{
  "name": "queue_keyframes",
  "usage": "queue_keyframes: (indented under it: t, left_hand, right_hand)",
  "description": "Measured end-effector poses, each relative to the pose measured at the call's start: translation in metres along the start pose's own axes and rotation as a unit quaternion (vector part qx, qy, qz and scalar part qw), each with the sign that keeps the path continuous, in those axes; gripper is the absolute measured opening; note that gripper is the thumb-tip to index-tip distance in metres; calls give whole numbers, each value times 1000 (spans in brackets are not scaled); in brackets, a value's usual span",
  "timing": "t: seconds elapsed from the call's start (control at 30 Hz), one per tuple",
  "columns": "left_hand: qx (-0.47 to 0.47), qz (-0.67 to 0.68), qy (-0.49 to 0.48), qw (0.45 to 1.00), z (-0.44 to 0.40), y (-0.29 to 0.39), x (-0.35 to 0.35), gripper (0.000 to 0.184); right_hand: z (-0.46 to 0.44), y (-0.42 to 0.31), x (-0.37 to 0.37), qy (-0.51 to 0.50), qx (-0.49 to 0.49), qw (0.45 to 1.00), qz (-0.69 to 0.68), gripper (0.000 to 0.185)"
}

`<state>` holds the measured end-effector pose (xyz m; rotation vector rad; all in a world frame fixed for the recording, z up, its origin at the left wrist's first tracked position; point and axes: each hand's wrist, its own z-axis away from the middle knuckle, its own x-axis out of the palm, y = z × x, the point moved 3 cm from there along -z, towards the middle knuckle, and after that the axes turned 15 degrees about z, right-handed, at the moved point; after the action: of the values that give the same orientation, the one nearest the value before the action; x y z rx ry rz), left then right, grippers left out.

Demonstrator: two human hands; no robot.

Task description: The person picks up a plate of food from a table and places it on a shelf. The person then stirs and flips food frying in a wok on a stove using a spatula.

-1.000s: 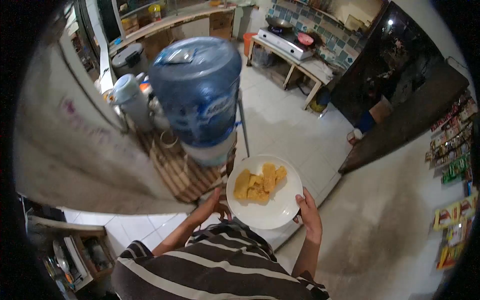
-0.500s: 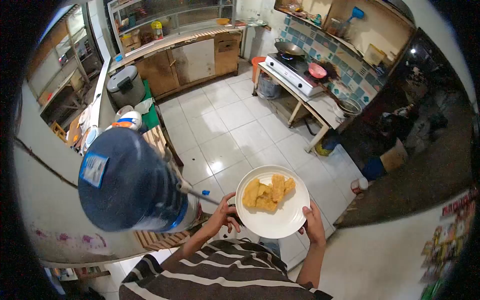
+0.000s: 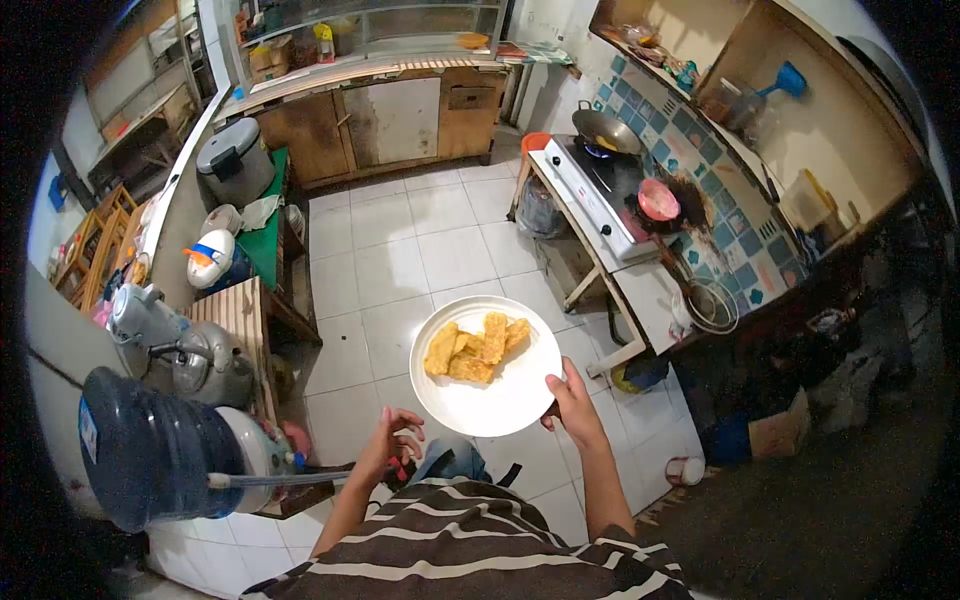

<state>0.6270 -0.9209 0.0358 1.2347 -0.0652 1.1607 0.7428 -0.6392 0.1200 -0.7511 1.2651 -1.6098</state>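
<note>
Already plated, fried pieces sit on the plate your right hand grips, not set down; left hand empty, fingers loosely spread; wok over flame.

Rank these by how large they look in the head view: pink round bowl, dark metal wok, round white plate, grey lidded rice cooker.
1. Round white plate
2. Grey lidded rice cooker
3. Dark metal wok
4. Pink round bowl
The plate is nearest the camera, which enlarges it.

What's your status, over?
Right hand gripping white plate, fried pieces aboard. Left hand free beside it, fingers part-curled. Water jug off to the left.
</note>
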Motion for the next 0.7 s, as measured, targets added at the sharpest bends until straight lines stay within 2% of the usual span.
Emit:
queue_keyframes:
  t: [0.13, 0.3, 0.4, 0.53, 0.7]
  left_hand:
    - [22, -7, 90, 996, -40, 23, 2, 67]
    - [48, -11, 130, 990, -163, 70, 7, 62]
    - [62, -51, 95, 992, -248, 110, 0, 59]
    - [89, -91, 30, 991, -359, 204, 40, 55]
    - [60, -149, -50, 986, -485, 283, 76, 49]
  right_hand:
    - [-71, -16, -29, 8, 2, 999, -41, 30]
    - [-190, -38, -89, 22, -9, 998, -50, 33]
    - [-242, -60, -108, 52, 1, 996, -77, 33]
    - [-330, -101, -146, 100, -32, 989, -103, 36]
    - [-408, -132, -193, 182, -43, 975, -121, 37]
